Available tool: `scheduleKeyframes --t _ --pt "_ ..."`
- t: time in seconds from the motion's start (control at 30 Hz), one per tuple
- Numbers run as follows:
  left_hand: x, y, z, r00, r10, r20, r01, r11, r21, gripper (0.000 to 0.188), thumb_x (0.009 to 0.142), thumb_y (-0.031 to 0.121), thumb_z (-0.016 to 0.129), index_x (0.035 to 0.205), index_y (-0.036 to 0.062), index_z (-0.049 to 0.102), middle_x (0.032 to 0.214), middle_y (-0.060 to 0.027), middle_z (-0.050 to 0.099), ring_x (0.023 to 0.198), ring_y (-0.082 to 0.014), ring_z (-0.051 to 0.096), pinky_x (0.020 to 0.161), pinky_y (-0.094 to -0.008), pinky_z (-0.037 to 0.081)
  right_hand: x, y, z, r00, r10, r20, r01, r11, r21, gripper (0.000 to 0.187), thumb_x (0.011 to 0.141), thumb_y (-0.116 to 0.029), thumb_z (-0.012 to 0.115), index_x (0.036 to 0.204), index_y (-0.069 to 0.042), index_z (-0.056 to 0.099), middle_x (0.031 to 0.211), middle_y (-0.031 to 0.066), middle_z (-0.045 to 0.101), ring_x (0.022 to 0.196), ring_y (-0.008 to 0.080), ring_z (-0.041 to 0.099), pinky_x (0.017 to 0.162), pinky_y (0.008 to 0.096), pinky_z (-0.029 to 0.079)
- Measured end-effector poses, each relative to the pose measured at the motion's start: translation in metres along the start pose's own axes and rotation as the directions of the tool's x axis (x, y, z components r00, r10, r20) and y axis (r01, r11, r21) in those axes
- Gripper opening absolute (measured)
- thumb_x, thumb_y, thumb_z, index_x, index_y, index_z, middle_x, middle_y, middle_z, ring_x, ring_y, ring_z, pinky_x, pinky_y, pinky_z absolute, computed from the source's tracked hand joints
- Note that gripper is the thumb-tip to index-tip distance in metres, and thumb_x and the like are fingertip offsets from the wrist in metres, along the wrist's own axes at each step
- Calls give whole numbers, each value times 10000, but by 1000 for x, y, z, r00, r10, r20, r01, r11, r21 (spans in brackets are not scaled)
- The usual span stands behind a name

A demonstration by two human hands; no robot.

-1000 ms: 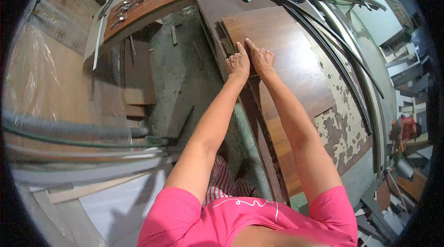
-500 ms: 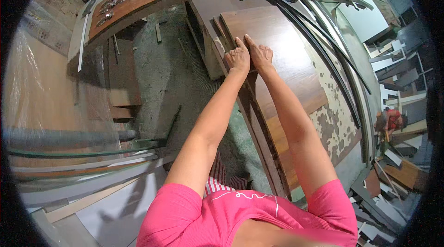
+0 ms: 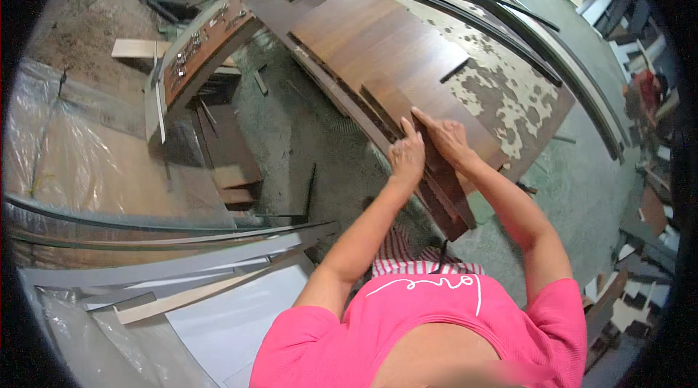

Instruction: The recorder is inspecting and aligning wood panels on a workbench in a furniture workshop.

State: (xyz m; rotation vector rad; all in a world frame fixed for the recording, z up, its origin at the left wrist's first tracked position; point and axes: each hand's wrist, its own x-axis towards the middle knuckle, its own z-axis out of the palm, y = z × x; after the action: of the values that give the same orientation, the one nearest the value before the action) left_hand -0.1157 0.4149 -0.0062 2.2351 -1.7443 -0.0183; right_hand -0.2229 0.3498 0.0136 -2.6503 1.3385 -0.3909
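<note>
Workshop floor — hands [image 3: 429, 148] press slanting plank [image 3: 418, 148]

- Left hand [image 3: 407, 157] flat on near edge of narrow dark brown wooden plank [image 3: 425, 159], fingers together.
- Right hand [image 3: 447, 139] beside it, palm down on same plank.
- Wide brown laminate board [image 3: 378, 35] beyond both hands.
- Grey concrete floor [image 3: 320, 141] left of left hand.

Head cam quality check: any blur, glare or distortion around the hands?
Head view: strong fisheye, so the long dark strips bow toward the rim and the corners go black. Left hand and right hand on the brown board look sharp, no motion blur. Light is soft and even, shadows faint. Mild glare on the plastic sheet.
</note>
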Motion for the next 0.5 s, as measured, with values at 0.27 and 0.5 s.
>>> scheduleKeyframes --t 0.27,0.5 --pt "-81 88 -2 990 140 -26 -140 990 -2 511 872 307 478 1241 -29 372 513 -93 577 455 -228 592 453 -326 479 -126 39 -48 997 29 -67 -31 999 -23 492 814 -134 480 1287 -246 402 701 79 619 618 256 611 533 366 479" --pt "-55 81 -1 999 41 5 -41 999 -7 497 880 300 461 1264 -1 368 519 -106 579 456 -242 588 465 -342 481 -95 32 -32 973 149 -174 -140 988 67 441 769 -116 533 1200 -203 491 772 66 603 709 262 594 575 356 484"
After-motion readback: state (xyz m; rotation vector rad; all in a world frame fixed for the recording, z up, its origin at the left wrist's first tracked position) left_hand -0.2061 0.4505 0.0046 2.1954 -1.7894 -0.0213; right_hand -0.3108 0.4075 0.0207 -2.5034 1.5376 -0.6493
